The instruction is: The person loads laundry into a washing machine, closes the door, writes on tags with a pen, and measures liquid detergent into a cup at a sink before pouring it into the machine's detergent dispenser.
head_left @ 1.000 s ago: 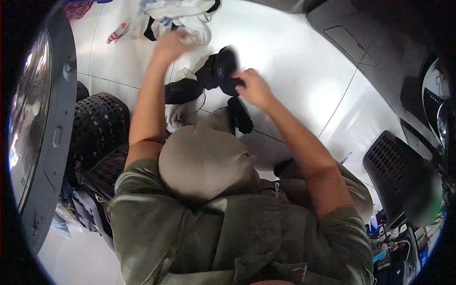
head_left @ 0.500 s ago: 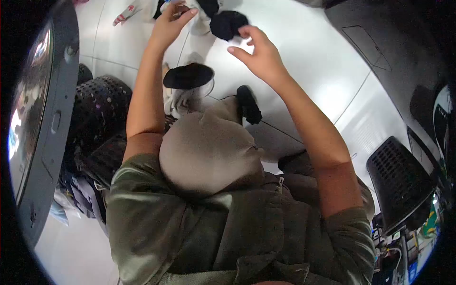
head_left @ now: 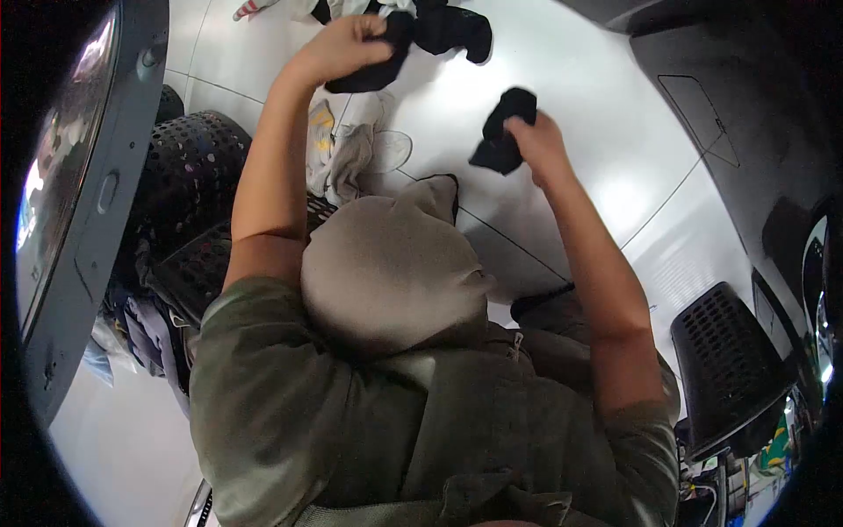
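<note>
Nearest is the person's bent knee [head_left: 386,281], and just past it pale socks [head_left: 356,145] lie loose on the tiled floor [head_left: 597,105]. Farther out, the right hand [head_left: 540,145] pinches one black sock [head_left: 500,145] between thumb and fingers. Beyond that, the left hand [head_left: 338,53] is closed on another black sock [head_left: 373,79] — so two are picked up, held well apart. Past them, more black cloth [head_left: 461,33] and a striped sock [head_left: 253,9] lie unheld at the far edge — the handling looks only part done.
</note>
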Available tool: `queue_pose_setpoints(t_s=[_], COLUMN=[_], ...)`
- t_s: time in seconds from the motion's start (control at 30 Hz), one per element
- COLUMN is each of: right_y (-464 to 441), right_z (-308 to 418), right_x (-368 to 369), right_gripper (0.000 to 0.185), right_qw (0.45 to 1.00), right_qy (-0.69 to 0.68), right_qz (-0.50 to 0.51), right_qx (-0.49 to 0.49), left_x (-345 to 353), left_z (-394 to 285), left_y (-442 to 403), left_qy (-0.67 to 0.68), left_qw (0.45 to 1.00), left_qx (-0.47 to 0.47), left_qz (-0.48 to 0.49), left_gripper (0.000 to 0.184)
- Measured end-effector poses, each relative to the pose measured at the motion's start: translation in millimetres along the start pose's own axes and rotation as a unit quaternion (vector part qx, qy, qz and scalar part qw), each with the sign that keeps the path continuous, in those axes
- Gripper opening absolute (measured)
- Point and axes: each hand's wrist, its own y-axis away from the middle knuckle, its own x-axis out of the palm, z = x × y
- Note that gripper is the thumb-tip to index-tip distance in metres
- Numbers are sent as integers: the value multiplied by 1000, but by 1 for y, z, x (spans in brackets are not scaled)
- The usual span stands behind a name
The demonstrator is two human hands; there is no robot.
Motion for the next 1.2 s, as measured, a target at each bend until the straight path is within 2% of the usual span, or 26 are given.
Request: queue_pose_setpoints(t_s=[0.1,0.13,0.2,0.23,0.27,0.3,0.33,0.37,0.4,0.47,0.53,0.57,0.6,0.63,0.67,0.7,0.73,0.77,0.8,0.87,0.93,1.0,1.03,1.1,1.13,1.2], right_y=[3,4,-4,0,-1,0,2,1,0,5,9,6,2,-2,-5,-4,0,4,7,14,26,36,39,44,39,49], right_z=[60,74,82,79,76,70,61,48,35,17,5,2,0,0,1,7,13,17,16,13,7,0,-5,-34,-65,-92], right_x=[8,10,10,9,6,2,-1,-4,-9,-15,-28,-37,-48,-60,-69,-76,-83,-91,-99,-117,-137,-157,-166,-199,-226,-253], right_gripper=[35,49,62,68,65,64,62,60,59,54,51,49,49,47,45,44,43,44,44,41,40,38,37,35,36,36], right_qw=[966,939,973,980,985,991,996,996,997,993,992,992,991,990,989,991,992,991,991,985,982,978,972,963,951,932], right_qy=[-237,-296,-178,-142,-126,-101,-76,-62,-47,-64,-45,-31,-29,-20,-11,10,30,56,57,117,129,143,174,206,280,351], right_qz=[98,165,126,92,86,68,49,57,63,85,93,96,100,112,124,108,91,91,92,97,99,99,81,64,60,55], right_qx=[-35,-66,-71,-107,-78,-51,-23,-8,7,53,66,77,80,78,76,77,77,76,76,84,99,113,135,161,117,71], left_x=[2,-1,-11,-17,-19,-11,5,21,38,55,54,39,27,5,-11,-25,-30,-59,-63,-89,-96,-101,-106,-106,-106,-102], left_z=[-33,-30,-9,6,29,34,53,70,87,105,101,92,100,103,90,76,67,54,57,68,46,51,93,160,200,226], left_y=[-16,-23,-18,-13,-12,-1,-6,0,10,29,32,22,20,14,16,19,16,11,9,14,34,46,41,45,47,57], left_qy=[138,159,-26,-128,-248,-269,-346,-311,-285,-349,-322,-247,-107,-75,1,185,265,179,405,431,353,-16,-277,-349,-361,-367], left_qw=[983,978,992,986,967,950,903,878,877,874,914,906,942,955,975,969,952,963,907,895,925,966,935,880,858,854], left_qx=[68,70,55,60,-54,-142,-189,-262,-260,-256,-139,-266,-288,-259,-217,-164,-124,-193,-104,-115,-141,-242,-216,-312,-353,-348], left_qz=[-96,-113,-115,-84,10,65,173,252,287,223,201,220,132,125,38,4,-90,-64,-48,-10,-10,-87,48,78,98,125], left_gripper=[31,39,32,41,51,62,69,72,73,66,53,43,38,42,44,48,31,27,22,25,33,27,26,24,24,23])
